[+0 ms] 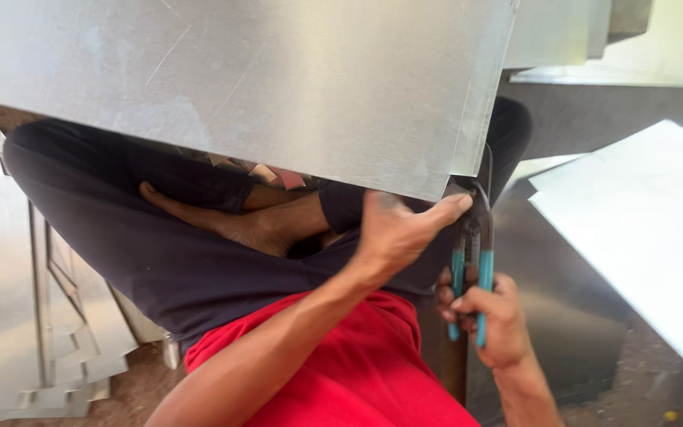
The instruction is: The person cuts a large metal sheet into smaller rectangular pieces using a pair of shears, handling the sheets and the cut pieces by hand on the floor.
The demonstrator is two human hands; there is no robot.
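Observation:
A large shiny metal sheet with a folded right edge fills the top of the head view, resting over my crossed legs. My left hand reaches across and grips the sheet's lower right corner, thumb stretched toward the edge. My right hand is closed around the blue handles of metal snips, whose jaws meet the sheet's corner just past my left thumb. The jaws' tips are partly hidden behind the sheet edge.
More metal sheets lie around: a flat pale sheet at the right, cut pieces and strips at the left, another sheet at the top right. My legs in dark trousers and a bare foot sit under the big sheet.

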